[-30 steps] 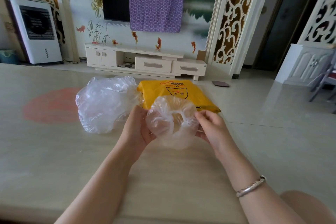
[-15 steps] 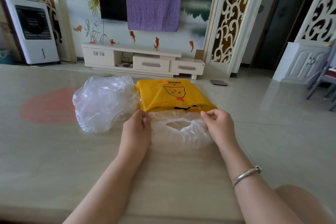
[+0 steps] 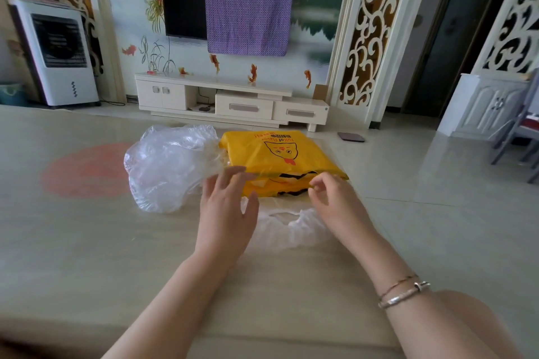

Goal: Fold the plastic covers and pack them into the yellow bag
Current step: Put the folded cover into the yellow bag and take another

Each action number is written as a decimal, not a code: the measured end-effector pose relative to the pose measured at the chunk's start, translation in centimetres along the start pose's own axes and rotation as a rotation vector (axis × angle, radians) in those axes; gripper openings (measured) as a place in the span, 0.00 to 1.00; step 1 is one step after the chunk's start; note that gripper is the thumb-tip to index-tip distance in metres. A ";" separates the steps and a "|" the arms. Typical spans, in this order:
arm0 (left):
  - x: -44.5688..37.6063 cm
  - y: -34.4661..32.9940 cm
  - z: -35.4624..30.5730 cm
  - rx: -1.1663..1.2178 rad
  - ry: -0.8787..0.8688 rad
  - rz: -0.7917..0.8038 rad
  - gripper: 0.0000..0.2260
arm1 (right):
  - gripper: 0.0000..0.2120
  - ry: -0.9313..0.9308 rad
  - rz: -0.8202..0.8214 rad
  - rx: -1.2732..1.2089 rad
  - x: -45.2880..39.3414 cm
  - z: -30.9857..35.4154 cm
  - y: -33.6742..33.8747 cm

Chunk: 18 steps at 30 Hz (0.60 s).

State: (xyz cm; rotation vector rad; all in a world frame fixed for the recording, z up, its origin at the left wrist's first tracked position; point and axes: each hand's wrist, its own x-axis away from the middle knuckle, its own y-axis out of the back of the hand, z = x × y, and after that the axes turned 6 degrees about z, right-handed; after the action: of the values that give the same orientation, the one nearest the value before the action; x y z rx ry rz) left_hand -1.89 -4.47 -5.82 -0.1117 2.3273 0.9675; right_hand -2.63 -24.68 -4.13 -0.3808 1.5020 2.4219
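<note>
Head view, near to far: flattened plastic cover (image 3: pixel 291 227) on desk (image 3: pixel 116 256); left hand (image 3: pixel 226 207) and right hand (image 3: pixel 335 201) released, grasping nothing, just above. Beyond, yellow bag (image 3: pixel 277 157); farther left, loose covers (image 3: pixel 172 166). Springy film, likely to unfold unpressed.

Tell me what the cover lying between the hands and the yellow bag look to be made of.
Cover: thin clear plastic film, glossy and crinkled, with the table showing through it and a gathered rim, probably elastic. Yellow bag: opaque plastic film, smooth with a slight sheen, soft creases and a printed face; likely polyethylene, though the look alone leaves that open.
</note>
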 end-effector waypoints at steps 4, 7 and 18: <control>-0.1 -0.4 -0.4 -0.215 -0.165 0.377 0.20 | 0.19 0.068 0.313 0.044 1.2 1.2 0.0; 0.4 -0.7 0.2 -0.375 -0.120 0.696 0.27 | 0.28 0.046 0.573 0.214 2.2 0.3 -0.1; 0.8 1.9 2.2 0.001 -0.220 0.580 0.35 | 0.42 0.188 0.456 0.014 3.9 -1.6 2.3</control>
State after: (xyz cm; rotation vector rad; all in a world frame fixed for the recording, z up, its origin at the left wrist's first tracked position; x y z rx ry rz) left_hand -2.01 -1.53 -6.32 0.6714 2.1871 1.1760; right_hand -6.95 -26.80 -4.27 -0.2944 1.8564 2.7802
